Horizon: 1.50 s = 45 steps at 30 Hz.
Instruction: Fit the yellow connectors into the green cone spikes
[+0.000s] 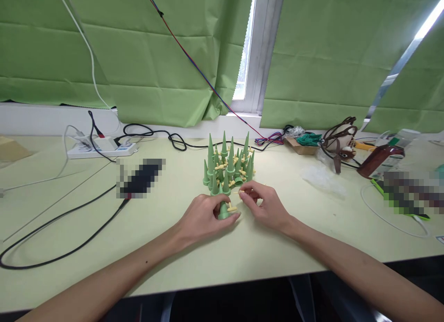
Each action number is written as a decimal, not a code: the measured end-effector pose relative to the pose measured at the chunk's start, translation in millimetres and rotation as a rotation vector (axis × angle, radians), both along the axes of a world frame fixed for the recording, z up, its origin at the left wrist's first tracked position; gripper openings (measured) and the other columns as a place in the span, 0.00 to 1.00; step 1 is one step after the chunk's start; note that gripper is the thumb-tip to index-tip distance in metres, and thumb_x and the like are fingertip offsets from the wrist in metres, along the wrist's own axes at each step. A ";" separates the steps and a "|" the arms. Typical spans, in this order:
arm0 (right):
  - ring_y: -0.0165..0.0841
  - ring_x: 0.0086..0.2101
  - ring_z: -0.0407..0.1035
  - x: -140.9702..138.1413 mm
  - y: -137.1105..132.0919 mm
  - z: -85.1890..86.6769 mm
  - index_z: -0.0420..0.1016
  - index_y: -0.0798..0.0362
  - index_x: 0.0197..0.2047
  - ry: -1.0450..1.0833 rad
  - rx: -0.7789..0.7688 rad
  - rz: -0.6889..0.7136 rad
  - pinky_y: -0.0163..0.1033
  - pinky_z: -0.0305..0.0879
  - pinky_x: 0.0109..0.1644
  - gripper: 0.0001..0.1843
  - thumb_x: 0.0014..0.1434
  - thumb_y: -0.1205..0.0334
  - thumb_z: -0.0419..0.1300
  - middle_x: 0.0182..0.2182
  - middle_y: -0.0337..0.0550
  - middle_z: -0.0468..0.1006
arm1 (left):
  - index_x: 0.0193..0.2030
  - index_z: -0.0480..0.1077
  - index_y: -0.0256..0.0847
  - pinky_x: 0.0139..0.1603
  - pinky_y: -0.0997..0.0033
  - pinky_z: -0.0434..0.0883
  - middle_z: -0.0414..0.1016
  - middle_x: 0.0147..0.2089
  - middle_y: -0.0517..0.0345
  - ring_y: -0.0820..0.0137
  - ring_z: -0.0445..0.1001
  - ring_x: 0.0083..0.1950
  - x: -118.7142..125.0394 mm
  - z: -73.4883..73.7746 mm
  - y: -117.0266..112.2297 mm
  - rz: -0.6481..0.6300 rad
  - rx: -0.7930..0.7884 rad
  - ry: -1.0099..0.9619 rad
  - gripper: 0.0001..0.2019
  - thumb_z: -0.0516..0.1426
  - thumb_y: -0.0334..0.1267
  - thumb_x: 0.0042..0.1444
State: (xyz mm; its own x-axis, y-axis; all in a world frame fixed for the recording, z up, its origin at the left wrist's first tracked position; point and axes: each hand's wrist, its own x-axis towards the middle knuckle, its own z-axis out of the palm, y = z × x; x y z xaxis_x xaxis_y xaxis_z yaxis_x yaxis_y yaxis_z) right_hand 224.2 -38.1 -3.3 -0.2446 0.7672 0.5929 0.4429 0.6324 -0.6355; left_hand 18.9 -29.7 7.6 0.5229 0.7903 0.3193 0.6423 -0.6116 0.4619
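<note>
My left hand (208, 213) is closed around a green plastic cone (224, 211) that stands on the table. A small yellow peg-like piece (231, 207) juts out from the right side of that cone. Just to the right, my right hand (262, 203) pinches another small yellow piece (240, 192) between thumb and fingertips; its exact shape is partly covered. Directly behind both hands stands a cluster of green pointed cones (231, 162), tall and short, with several yellow pieces (220, 166) among them.
A pale table (180, 262) carries a white power strip (104, 148) and a dark device (142, 178) with a black cable at left. At right lie a clear plastic bag (322, 178), a cardboard box (301, 145), a brown bottle (381, 160) and a green-edged phone-like object (402, 199).
</note>
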 end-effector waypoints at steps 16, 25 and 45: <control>0.29 0.25 0.66 -0.8 -3.9 2.6 0.71 0.53 0.37 0.060 0.075 0.013 0.35 0.66 0.28 0.06 0.65 0.62 0.55 0.27 0.40 0.74 | 0.50 0.74 0.39 0.27 0.77 0.68 0.75 0.28 0.63 0.78 0.64 0.21 -5.2 -5.3 3.9 -0.015 0.322 -0.171 0.19 0.62 0.47 0.56; 0.28 0.24 0.65 0.0 -4.0 4.0 0.70 0.52 0.35 0.052 0.067 0.010 0.34 0.64 0.28 0.06 0.65 0.62 0.55 0.26 0.40 0.73 | 0.50 0.74 0.39 0.27 0.77 0.68 0.75 0.29 0.62 0.78 0.64 0.22 -4.5 -3.6 2.4 -0.011 0.318 -0.196 0.18 0.63 0.44 0.55; 0.29 0.26 0.67 0.2 -2.4 0.5 0.76 0.52 0.43 0.018 0.041 0.116 0.35 0.65 0.29 0.07 0.66 0.60 0.58 0.34 0.44 0.79 | 0.52 0.72 0.39 0.26 0.78 0.67 0.76 0.30 0.63 0.80 0.62 0.21 -4.3 -7.4 2.1 -0.061 0.341 -0.223 0.18 0.64 0.41 0.55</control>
State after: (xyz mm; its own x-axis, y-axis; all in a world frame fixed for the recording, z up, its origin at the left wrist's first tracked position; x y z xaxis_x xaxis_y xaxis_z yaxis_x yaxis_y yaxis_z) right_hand 224.3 -40.5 -2.7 -0.3196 0.7095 0.6281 0.3538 0.7042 -0.6155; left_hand 14.7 -27.7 0.2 0.4538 0.5893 0.6684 0.5072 -0.7876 0.3499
